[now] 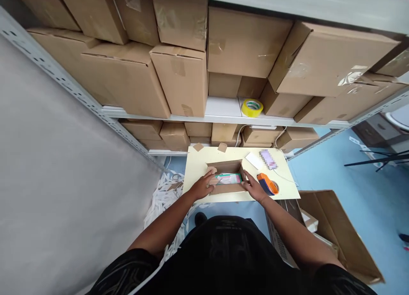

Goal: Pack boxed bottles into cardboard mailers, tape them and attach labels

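Note:
A small open cardboard box (227, 189) sits on the pale yellow tabletop, its long side facing me. Inside lies a flat packet (230, 179) with white, pink and green on it; its exact kind is too small to make out. My left hand (202, 187) grips the left end of the box, its fingers at the small end flaps. At the right end, my right hand (254, 187) holds the wall with its fingers bent over the edge. An orange and blue tape dispenser (267, 184) lies just right of my right hand.
The table (200, 160) also bears a phone (267, 159), a white card (254, 160) and cardboard scraps. Shelves of cardboard boxes (180, 75) rise behind, with yellow tape (252, 108) on one. Shredded paper (156, 203) lies left; a large open carton (338, 231) stands right.

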Available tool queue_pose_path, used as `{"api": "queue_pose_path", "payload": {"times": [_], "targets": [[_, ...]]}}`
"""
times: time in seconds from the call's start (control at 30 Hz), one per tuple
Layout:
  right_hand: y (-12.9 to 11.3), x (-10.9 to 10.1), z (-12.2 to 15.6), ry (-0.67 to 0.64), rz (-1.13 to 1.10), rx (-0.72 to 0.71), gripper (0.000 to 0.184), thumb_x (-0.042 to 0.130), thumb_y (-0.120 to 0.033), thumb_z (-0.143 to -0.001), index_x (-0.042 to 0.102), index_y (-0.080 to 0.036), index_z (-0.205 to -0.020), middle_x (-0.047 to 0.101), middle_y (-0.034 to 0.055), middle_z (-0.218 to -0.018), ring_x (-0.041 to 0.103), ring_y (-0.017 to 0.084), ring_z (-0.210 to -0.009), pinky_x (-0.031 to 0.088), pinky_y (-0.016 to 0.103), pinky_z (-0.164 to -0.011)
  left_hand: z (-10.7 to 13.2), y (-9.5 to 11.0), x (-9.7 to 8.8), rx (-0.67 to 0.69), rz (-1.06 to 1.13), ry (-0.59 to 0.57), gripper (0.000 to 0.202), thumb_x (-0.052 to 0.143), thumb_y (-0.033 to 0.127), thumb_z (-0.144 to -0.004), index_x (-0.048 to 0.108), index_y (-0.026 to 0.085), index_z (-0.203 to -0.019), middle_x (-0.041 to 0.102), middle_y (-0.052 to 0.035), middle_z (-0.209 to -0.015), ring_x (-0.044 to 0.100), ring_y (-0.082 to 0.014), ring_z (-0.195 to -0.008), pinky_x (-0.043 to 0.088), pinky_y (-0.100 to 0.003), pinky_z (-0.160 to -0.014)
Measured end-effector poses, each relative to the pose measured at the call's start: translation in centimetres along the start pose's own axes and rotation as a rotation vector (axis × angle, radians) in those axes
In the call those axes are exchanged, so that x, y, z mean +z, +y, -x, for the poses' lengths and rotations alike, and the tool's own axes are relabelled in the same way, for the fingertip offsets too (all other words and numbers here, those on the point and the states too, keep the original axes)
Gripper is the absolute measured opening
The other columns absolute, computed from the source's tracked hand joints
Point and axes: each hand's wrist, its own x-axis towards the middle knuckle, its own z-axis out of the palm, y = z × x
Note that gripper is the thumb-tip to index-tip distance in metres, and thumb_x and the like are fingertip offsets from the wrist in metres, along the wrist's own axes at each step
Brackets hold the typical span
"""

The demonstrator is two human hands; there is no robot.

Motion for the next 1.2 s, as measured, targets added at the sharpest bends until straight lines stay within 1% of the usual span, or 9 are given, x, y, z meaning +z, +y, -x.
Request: {"api": "queue_pose_path", "payload": {"times": [0.13,0.23,0.3,0.37,0.5,0.63,0.73,0.97,1.2], "targets": [[2.0,-1.5,0.7,-0.228,0.218,-0.208,0.094,0.070,-0.059,-0.082,0.034,-0.023,-0.161,0.027,0.0143,-0.169,0.029,0.033,-0.154,0.032,0.048,-0.122,-1.8,-0.4,-0.4,0.045,-0.029,-0.006,0.056,0.054,0.024,-0.091,0.055,0.017,-0.147,0.038,-0.0109,-0.165,0.036,-0.0244,-0.152,0.030,-0.040,-0.125],[3.5,-1.9,0.5,-0.288,0.357,-0.250,0.092,0.074,-0.061,-0.080,0.041,-0.023,-0.157,0.030,0.0179,-0.165,0.042,0.038,-0.146,0.039,0.052,-0.117,-1.8,-0.3,-0.1,0.061,-0.029,0.008,0.057,0.053,0.020,-0.090,0.054,0.019,-0.147,0.046,-0.0097,-0.160,0.040,-0.0250,-0.149,0.033,-0.041,-0.123],[4.0,-1.4,-0.1,-0.211,0.345,-0.281,0.069,0.062,-0.059,-0.090,0.051,-0.022,-0.148,0.041,0.0173,-0.155,0.053,0.033,-0.135,0.044,0.048,-0.113,-1.3,-0.1,0.1,0.024,0.000,0.071,0.053,0.051,0.020,-0.092,0.055,0.020,-0.145,0.054,-0.0091,-0.153,0.051,-0.0246,-0.139,0.039,-0.041,-0.119],[4.2,-0.4,-0.9,-0.088,0.268,-0.294,0.048,0.050,-0.054,-0.099,0.059,-0.021,-0.132,0.053,0.0152,-0.137,0.059,0.028,-0.123,0.048,0.043,-0.108,-0.9,0.3,0.1,-0.043,0.038,0.237,0.046,0.048,0.022,-0.095,0.058,0.021,-0.140,0.061,-0.0094,-0.143,0.060,-0.0234,-0.124,0.046,-0.041,-0.111],[4.4,1.7,-2.7,0.124,0.155,-0.200,0.037,0.050,-0.055,-0.096,0.054,-0.022,-0.111,0.058,0.0110,-0.111,0.063,0.028,-0.104,0.055,0.044,-0.093,-2.0,1.5,-0.9,-0.101,0.048,0.566,0.044,0.051,0.031,-0.098,0.054,0.020,-0.140,0.059,-0.0132,-0.140,0.064,-0.0223,-0.110,0.054,-0.041,-0.097],[5.0,2.4,-3.8,0.156,0.131,-0.128,0.037,0.058,-0.054,-0.088,0.047,-0.024,-0.106,0.059,0.0081,-0.106,0.064,0.027,-0.096,0.055,0.042,-0.084,-3.9,3.3,-1.3,-0.063,-0.025,0.487,0.034,0.061,0.028,-0.091,0.065,0.020,-0.124,0.069,-0.0093,-0.118,0.064,-0.0239,-0.108,0.055,-0.040,-0.093],[5.1,2.3,-4.1,0.150,0.120,-0.071,0.042,0.062,-0.055,-0.084,0.045,-0.025,-0.106,0.060,0.0048,-0.102,0.064,0.025,-0.089,0.053,0.038,-0.077,-3.5,4.1,-0.5,0.017,-0.129,0.450,0.018,0.060,0.023,-0.091,0.071,0.021,-0.105,0.072,-0.0067,-0.101,0.062,-0.0246,-0.105,0.053,-0.042,-0.096],[4.7,1.6,-4.1,0.101,0.173,-0.016,0.058,0.065,-0.057,-0.080,0.046,-0.023,-0.122,0.064,0.0050,-0.103,0.066,0.025,-0.088,0.052,0.037,-0.075,-0.1,3.3,2.8,0.052,-0.347,0.381,0.020,0.052,0.022,-0.098,0.073,0.021,-0.099,0.071,-0.0082,-0.108,0.058,-0.0252,-0.111,0.045,-0.044,-0.103],[4.7,-1.0,-2.7,0.020,0.183,-0.059,0.042,0.055,-0.052,-0.090,0.054,-0.025,-0.122,0.068,0.0076,-0.112,0.068,0.024,-0.094,0.053,0.036,-0.078,-1.4,3.2,3.6,0.025,-0.581,0.371,0.020,0.053,0.027,-0.099,0.071,0.018,-0.102,0.070,-0.0124,-0.110,0.054,-0.0318,-0.118,0.036,-0.049,-0.104]]}}
